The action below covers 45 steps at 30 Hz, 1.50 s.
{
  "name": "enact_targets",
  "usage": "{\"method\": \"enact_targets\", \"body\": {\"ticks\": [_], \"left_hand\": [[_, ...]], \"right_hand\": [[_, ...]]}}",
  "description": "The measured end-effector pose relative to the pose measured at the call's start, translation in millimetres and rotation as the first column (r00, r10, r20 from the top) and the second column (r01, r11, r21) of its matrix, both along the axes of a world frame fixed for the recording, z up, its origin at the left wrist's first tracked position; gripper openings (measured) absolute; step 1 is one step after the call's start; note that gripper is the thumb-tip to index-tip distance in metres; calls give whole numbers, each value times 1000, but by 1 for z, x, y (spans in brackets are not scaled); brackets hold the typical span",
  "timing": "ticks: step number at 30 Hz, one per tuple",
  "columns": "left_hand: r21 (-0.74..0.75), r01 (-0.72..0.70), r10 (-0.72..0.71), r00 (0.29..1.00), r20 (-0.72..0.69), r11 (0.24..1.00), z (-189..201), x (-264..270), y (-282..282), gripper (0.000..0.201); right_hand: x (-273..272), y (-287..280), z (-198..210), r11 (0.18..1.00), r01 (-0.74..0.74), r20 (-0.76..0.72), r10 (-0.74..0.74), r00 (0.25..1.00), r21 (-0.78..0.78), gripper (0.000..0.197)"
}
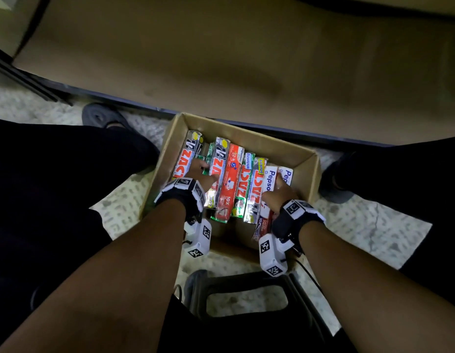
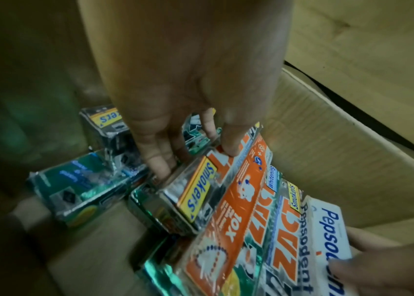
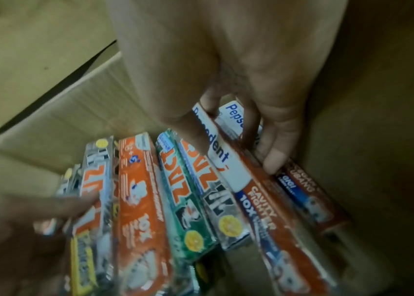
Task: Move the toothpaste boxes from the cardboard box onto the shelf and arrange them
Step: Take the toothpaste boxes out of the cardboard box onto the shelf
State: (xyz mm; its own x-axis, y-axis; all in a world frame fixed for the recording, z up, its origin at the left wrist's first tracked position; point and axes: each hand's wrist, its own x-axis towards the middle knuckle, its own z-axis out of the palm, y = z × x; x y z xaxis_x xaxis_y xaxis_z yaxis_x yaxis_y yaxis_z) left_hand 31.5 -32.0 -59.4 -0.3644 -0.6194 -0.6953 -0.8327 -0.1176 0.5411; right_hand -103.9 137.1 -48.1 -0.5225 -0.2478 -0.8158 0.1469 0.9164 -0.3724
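Observation:
An open cardboard box sits on the floor between my legs, with several toothpaste boxes lying side by side in it. In the left wrist view my left hand pinches a silver Zact Smokers box, thumb on top and fingers down its left side; the head view shows the hand there too. My right hand grips a white and red Pepsodent box at the right end of the row, thumb on its left, fingers on the far side. The tan shelf runs just beyond the box.
A red 10x box and green and silver Zact boxes lie between the hands. Loose green boxes lie at the box's left. A black stool is under me. Shoes flank the box on the speckled floor.

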Motion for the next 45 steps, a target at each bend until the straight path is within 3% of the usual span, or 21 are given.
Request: {"method": "enact_targets", "body": {"ticks": [6,10,12,14,17,23,27,31,34,45], "left_hand": [[-9,-59,58,994,-98,998,1,7,-1,42],[150,-109,123,989,-82,983,7,5,-6,55],[193,-97,108,993,-46,976,10,5,-9,76],[209,-75,88,995,-53,975,15,7,-10,74],[213,-58,76,994,-74,975,21,10,-9,57],[234,-44,67,994,-90,971,26,7,-7,67],[199,-10,30,995,-98,980,34,2,-2,56],[115,70,-63,996,-69,991,44,0,3,70],[122,31,-19,995,-93,992,56,-1,7,77],[46,14,-4,975,-221,999,115,-13,20,58]], "right_hand": [[1,3,3,990,114,23,-112,993,-86,89],[7,3,-1,968,222,-23,-226,974,-117,88],[6,2,-3,945,315,-25,-318,948,-94,84],[6,2,-3,924,368,-5,-371,929,-100,73],[6,2,-1,932,330,-31,-337,941,-149,60],[2,-3,5,930,303,-16,-313,950,-208,48],[0,-3,8,927,293,19,-297,955,-233,42],[-3,-1,17,921,276,22,-281,959,-273,42],[-4,1,37,909,285,11,-296,955,-303,39],[-9,5,101,871,237,-90,-303,949,-430,49]]}}
